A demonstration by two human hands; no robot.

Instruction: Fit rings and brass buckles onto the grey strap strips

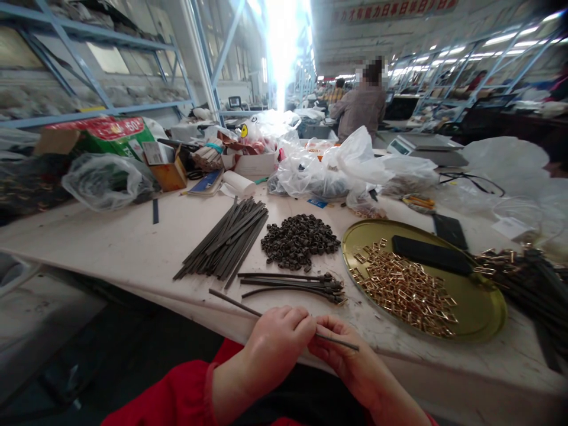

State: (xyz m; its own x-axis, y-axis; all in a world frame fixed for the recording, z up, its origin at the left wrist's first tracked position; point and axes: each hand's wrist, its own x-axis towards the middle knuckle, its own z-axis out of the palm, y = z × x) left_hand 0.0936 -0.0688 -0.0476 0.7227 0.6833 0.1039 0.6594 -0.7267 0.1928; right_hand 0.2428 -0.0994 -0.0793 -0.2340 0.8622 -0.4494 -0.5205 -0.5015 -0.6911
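Observation:
A thin dark strap [235, 302] runs through both my hands at the table's front edge, one end pointing left and the other right. My left hand [279, 340] is closed around its middle. Beside it, with fingers touching, my right hand [337, 349] grips the strap near its right end; what lies between the fingertips is hidden. Just beyond my hands are several dark straps with buckles at their right ends [293, 286]. Behind them sit a bundle of plain dark straps [226, 239] and a heap of small dark loops [300, 239].
On the right, a round gold tray [481, 319] holds a pile of gold buckles [403, 290] and a black bar [430, 254]. More dark straps [528, 284] lie at the far right. Plastic bags [328, 165] and boxes line the back. A person [361, 109] stands farther off.

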